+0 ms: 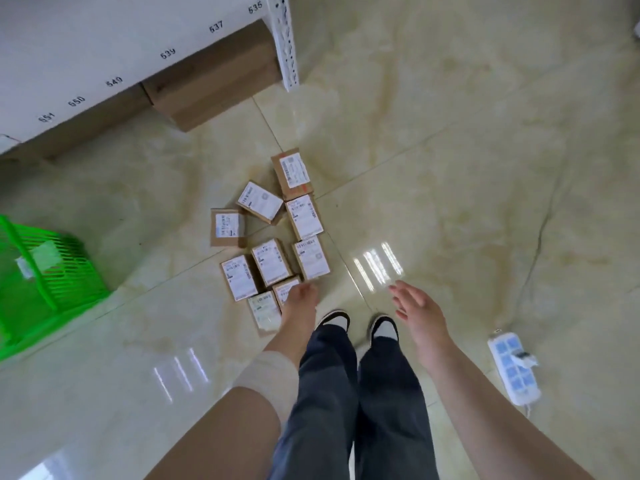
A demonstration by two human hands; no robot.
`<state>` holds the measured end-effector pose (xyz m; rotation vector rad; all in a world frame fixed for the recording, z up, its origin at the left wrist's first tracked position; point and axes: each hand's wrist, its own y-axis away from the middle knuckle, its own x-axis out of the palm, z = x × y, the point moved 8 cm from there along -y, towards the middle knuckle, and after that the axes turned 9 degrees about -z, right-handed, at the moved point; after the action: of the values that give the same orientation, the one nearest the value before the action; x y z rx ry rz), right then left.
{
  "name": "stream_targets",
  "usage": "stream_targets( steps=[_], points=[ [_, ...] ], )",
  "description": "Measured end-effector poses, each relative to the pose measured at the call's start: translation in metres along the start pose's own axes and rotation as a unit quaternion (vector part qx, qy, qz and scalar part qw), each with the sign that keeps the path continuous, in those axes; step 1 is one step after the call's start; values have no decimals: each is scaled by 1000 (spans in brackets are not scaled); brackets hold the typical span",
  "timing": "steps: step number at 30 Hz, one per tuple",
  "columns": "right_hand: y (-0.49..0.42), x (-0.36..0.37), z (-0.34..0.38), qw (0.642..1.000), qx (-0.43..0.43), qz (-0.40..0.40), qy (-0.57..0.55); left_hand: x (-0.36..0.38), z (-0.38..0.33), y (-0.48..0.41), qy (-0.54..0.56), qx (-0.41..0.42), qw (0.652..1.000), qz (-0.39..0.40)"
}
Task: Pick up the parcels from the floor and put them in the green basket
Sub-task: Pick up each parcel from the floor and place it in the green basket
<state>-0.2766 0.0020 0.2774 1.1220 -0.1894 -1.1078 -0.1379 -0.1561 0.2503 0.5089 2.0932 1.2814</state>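
Nine small parcels [270, 262] lie clustered on the floor [450, 150]. Left hand [300, 299] is down at the nearest parcel, can't tell if it grips. Right hand [417, 306] hovers, fingers spread, holding nothing. Green basket [65, 271] stands on the floor well left of the parcels.

The light is bright and even, falling from above me. The glossy floor [485, 150] throws back striped white glare just ahead of my right hand [420, 308] and again at the view's lower left. Shadows are soft and faint. The wide lens bends the shelf [86, 36] edge, and motion smears the green basket [52, 282], the shelf numbers and my left hand [300, 299].
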Motion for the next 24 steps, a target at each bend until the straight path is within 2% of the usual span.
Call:
stream_targets(
  steps=[4,9,12,14,17,21,24],
  points=[
    [-24,3,15,997,-12,52,50,18,-6,-12,-9,8,1000,-9],
    [-72,16,38,987,-54,110,103,45,27,-79,19,7,1000,-14],
    [-107,27,38,982,-76,119,128,43,19,-79,63,-15,995,-70],
    [-132,41,27,979,-78,117,147,44,25,-89,91,-31,989,-109],
    [-169,77,-3,977,-75,129,153,52,44,-129,96,-41,987,-119],
    [-231,151,-61,968,-81,173,165,62,69,-214,79,20,986,-143],
    [-271,207,-106,964,-58,208,154,65,88,-274,44,62,979,-190]
  ],
)
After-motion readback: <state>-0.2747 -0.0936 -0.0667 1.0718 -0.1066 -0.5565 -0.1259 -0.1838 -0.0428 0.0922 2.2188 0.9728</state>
